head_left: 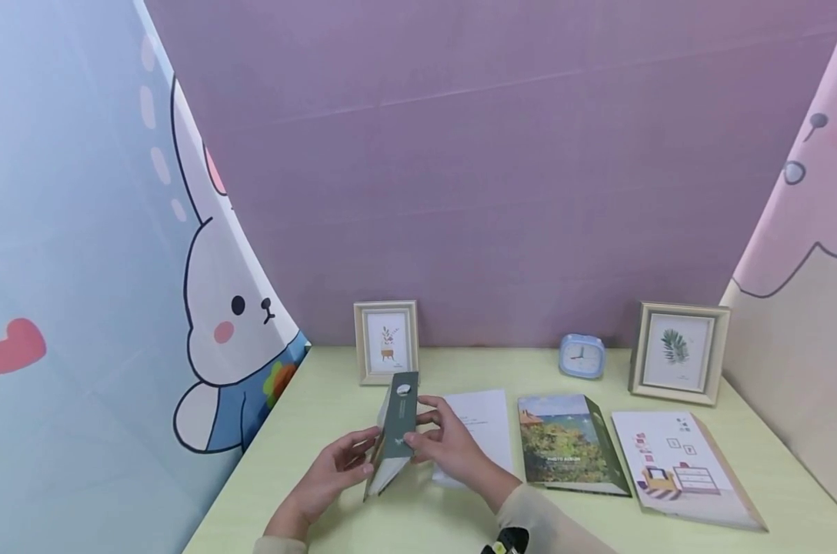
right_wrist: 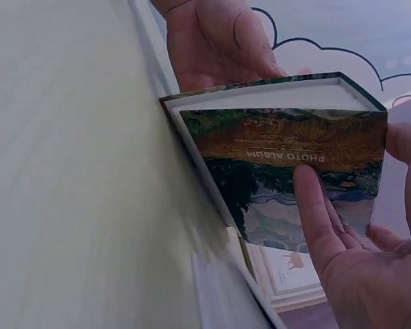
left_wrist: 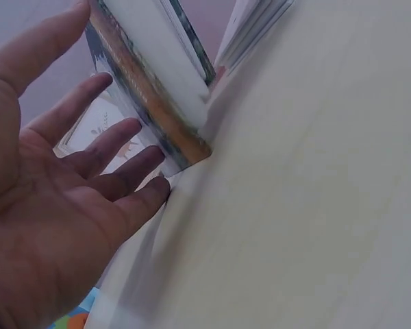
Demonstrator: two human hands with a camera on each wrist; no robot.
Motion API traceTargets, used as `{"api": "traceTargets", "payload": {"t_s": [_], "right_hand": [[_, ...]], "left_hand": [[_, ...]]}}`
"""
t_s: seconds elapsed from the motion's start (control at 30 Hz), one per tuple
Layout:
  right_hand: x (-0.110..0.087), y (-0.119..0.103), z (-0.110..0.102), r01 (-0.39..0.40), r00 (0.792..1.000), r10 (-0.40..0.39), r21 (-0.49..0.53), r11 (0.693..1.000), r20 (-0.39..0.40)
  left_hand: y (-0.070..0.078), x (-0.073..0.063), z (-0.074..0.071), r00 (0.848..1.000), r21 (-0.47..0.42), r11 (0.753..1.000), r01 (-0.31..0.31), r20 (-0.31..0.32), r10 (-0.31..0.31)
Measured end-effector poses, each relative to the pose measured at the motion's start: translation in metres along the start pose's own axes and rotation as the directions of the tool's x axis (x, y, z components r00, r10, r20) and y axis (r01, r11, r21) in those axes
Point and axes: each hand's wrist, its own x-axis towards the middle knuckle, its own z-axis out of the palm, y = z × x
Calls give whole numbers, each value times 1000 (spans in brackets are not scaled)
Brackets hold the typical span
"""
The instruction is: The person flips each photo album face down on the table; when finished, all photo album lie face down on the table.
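Observation:
A photo album (head_left: 401, 419) stands upright on the table between my hands, its dark green spine up and its covers slightly spread. My right hand (head_left: 455, 450) holds it from the right, thumb on the spine and fingers on the painted cover, as the right wrist view shows. On the other side, my left hand (head_left: 330, 475) has its fingertips against the opposite cover. Those fingers (left_wrist: 127, 127) are spread and only gently bent in the left wrist view. In the right wrist view the album's cover (right_wrist: 288, 154) reads "PHOTO ALBUM" upside down.
Right of the album lie a white book (head_left: 484, 419), a second photo album (head_left: 560, 442) with a landscape cover and an illustrated book (head_left: 681, 469). Behind them stand a picture frame (head_left: 356, 346), a blue clock (head_left: 581, 356) and another picture frame (head_left: 636, 354). Printed curtains (head_left: 79, 192) border the table.

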Motion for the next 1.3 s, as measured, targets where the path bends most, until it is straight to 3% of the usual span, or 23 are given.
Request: {"api": "traceTargets", "payload": {"t_s": [0.37, 0.53, 0.73, 0.97, 1.3], "right_hand": [[-1, 10, -4, 15, 999, -17, -37, 999, -39], [-2, 12, -6, 9, 998, -16, -112, 994, -65], [-2, 14, -6, -18, 996, -5, -259, 966, -88], [-2, 17, -4, -70, 996, 41, -402, 913, -79], [-1, 12, 7, -73, 997, 52, -452, 889, -59]], "left_hand": [[0, -1, 1, 999, 47, 999, 17, -40, -15], [1, -1, 1, 996, 50, 998, 41, -78, -37], [-1, -1, 0, 993, 105, 993, 45, -115, -33], [-4, -1, -1, 984, 144, 987, 76, -168, -52], [-3, -3, -1, 964, 256, 962, 96, -264, -25]]}}
